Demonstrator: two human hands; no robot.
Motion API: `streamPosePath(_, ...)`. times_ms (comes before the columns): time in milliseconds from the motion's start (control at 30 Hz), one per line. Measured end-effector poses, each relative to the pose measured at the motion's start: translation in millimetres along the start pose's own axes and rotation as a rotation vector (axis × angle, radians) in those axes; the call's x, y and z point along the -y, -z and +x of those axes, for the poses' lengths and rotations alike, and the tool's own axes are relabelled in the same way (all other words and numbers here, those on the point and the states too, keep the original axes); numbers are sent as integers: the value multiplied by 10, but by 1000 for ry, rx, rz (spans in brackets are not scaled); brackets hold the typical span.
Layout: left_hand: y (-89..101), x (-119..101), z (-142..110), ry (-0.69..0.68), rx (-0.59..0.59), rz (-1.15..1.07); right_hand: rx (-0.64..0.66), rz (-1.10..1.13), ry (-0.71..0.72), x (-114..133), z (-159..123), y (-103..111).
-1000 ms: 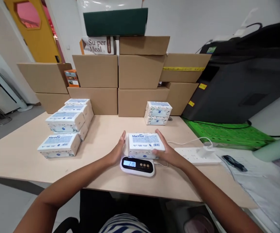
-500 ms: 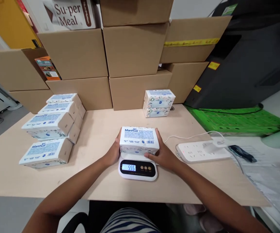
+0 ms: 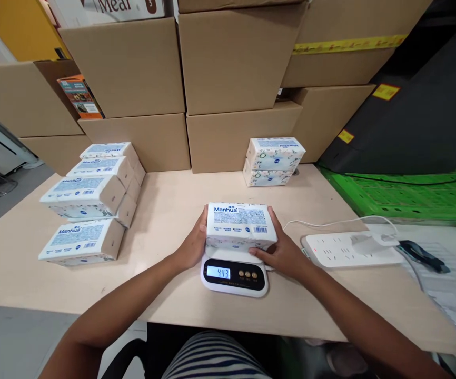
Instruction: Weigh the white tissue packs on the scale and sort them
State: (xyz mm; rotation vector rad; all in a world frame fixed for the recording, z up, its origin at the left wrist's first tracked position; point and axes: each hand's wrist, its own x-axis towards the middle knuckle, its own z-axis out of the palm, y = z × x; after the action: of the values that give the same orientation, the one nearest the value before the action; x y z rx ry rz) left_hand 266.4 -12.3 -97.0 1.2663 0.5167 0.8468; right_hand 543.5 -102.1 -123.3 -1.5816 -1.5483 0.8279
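Observation:
A white and blue tissue pack (image 3: 240,226) marked "Manhua" rests on a white digital scale (image 3: 234,287), whose lit display reads 443. My left hand (image 3: 194,243) is closed against the pack's left side. From the right, my right hand (image 3: 285,252) grips the other end, its thumb along the front lower edge. The pack hides most of the scale's weighing plate. Several more tissue packs (image 3: 81,239) are stacked in a row at the left of the table. Two others form a small tissue pile (image 3: 275,155) at the back right.
Cardboard boxes (image 3: 236,63) wall off the table's back edge. A white power strip (image 3: 350,250) with a plugged-in adapter lies right of the scale, its cable running behind. Beyond it are a green plastic pallet (image 3: 409,197) and a dark cable bundle (image 3: 423,256).
The scale's reading has dropped from 555 to 443. Both hands keep their places on the pack. The whole view has shifted slightly as the head moved.

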Motion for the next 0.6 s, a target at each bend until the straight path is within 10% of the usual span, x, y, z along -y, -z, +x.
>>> streamPosePath(600,45,94,-13,-28,-22,165,15,-14,90,-44,3,15)
